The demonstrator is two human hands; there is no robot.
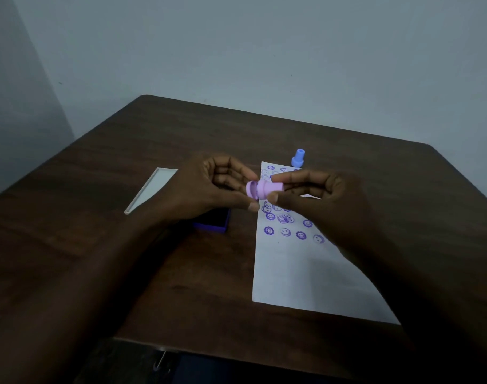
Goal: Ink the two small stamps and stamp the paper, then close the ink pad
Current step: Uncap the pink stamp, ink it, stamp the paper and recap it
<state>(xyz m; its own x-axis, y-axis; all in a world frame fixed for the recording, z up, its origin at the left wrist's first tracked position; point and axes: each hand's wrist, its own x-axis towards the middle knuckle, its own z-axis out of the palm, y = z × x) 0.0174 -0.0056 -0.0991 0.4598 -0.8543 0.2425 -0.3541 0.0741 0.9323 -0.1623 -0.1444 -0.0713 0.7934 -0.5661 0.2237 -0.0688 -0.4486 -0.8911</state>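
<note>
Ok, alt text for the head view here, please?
Two hands hold a small pink stamp sideways above a stamped paper strip, the left hand at its cap end, the right hand on its body. An open purple ink pad, its lid and a blue stamp sit on the brown table.

Brown table (181,134) bears paper (300,278), ink pad (218,221), lid (153,189), blue stamp (297,157).

Plain indoor room, type unclear: could be a home or a small office. Bare pale grey-blue painted walls (236,45) meet in a corner at left. Dark wood-grain counter (125,245) with rounded corners sits pushed into that corner. Dim lighting. On top only hobby items: strip of paper (292,273) covered in purple smiley stamps, small ink pad (214,220).
</note>
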